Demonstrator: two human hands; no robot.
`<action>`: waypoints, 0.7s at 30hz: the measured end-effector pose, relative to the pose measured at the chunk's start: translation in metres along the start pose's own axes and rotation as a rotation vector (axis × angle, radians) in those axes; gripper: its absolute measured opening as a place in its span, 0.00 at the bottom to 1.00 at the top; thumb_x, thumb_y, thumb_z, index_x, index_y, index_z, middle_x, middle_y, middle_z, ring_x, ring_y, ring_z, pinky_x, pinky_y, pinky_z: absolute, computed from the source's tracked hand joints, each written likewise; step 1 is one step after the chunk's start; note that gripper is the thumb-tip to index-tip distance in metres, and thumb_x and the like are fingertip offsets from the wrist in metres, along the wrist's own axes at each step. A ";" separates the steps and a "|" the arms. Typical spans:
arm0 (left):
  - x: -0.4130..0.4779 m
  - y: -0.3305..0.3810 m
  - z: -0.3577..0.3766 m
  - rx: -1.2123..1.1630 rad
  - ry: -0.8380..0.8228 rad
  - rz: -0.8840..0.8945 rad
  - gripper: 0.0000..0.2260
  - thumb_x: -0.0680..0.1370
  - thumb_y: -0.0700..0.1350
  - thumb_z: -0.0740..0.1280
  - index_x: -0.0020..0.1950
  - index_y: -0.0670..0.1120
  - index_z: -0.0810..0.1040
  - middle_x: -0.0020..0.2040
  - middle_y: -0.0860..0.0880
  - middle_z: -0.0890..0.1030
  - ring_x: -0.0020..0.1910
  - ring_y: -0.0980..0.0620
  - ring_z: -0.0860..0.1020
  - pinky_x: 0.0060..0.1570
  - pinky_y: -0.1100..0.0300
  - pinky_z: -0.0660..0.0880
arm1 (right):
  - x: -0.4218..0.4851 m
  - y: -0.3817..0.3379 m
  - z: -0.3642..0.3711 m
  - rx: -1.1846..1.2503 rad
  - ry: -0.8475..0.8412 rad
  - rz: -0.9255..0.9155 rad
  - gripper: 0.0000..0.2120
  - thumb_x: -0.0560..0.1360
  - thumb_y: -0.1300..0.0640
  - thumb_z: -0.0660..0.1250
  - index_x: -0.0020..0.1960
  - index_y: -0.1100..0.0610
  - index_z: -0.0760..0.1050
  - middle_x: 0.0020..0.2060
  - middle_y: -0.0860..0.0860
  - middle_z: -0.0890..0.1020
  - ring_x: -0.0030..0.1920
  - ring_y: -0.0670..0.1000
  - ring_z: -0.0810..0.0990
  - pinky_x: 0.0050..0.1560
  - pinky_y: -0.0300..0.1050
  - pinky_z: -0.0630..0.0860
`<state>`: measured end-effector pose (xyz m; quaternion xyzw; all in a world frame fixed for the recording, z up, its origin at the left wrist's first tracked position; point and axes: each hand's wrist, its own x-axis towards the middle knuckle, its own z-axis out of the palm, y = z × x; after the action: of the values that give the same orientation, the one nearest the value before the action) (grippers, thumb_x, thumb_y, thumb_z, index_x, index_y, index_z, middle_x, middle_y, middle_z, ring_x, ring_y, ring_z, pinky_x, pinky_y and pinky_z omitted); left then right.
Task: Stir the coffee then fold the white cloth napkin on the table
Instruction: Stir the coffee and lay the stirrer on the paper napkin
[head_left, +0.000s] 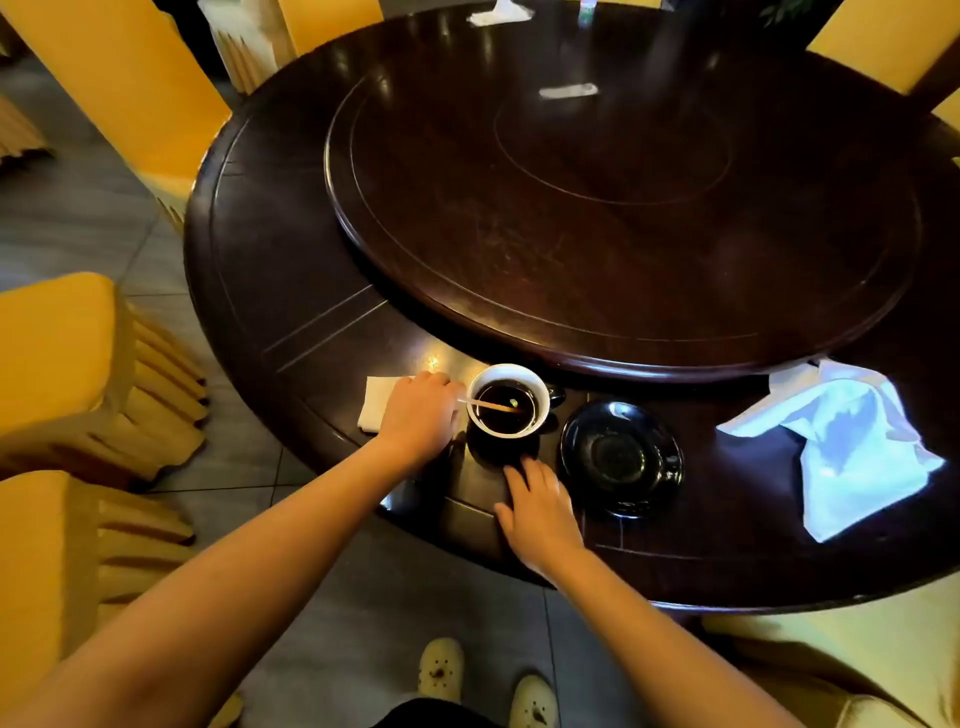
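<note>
A dark cup with a white inside (508, 400) holds black coffee near the table's front edge. A thin wooden stir stick (491, 405) leans into the coffee, and my left hand (421, 415) just left of the cup is shut on its outer end. My right hand (540, 506) lies flat on the table in front of the cup, fingers spread, fingertips by the cup's base. A crumpled white cloth napkin (841, 447) lies unfolded at the right. A small folded white paper napkin (375, 410) is partly hidden under my left hand.
A black saucer (621, 460) sits right of the cup. A large round turntable (623, 208) fills the dark table's (291, 291) middle. Yellow-covered chairs (67, 374) crowd the left side and the far edge. My feet in pale shoes (441, 670) stand on grey tiles.
</note>
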<state>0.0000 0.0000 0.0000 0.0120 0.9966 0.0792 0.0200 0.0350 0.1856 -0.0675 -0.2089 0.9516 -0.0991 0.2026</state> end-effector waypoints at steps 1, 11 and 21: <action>0.000 -0.001 -0.001 -0.005 -0.022 -0.021 0.13 0.77 0.46 0.59 0.59 0.47 0.76 0.53 0.46 0.79 0.53 0.46 0.76 0.47 0.55 0.70 | -0.002 0.001 0.008 -0.034 0.050 -0.019 0.28 0.75 0.47 0.62 0.71 0.59 0.64 0.70 0.59 0.67 0.70 0.60 0.65 0.69 0.55 0.64; 0.001 -0.007 -0.012 -0.111 0.077 0.047 0.11 0.77 0.41 0.63 0.59 0.46 0.78 0.52 0.45 0.79 0.53 0.47 0.76 0.46 0.59 0.71 | -0.009 0.008 0.026 -0.173 0.188 -0.051 0.30 0.73 0.41 0.52 0.68 0.57 0.68 0.67 0.57 0.73 0.67 0.57 0.72 0.63 0.53 0.71; 0.007 -0.003 -0.038 -0.241 0.295 0.013 0.07 0.76 0.39 0.65 0.49 0.41 0.82 0.44 0.42 0.82 0.45 0.41 0.78 0.39 0.57 0.68 | -0.009 0.009 0.027 -0.138 0.158 -0.032 0.30 0.73 0.40 0.52 0.69 0.56 0.68 0.68 0.56 0.72 0.68 0.56 0.71 0.64 0.54 0.72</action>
<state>-0.0083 -0.0092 0.0366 0.0042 0.9719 0.1990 -0.1256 0.0507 0.1948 -0.0907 -0.2290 0.9657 -0.0525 0.1106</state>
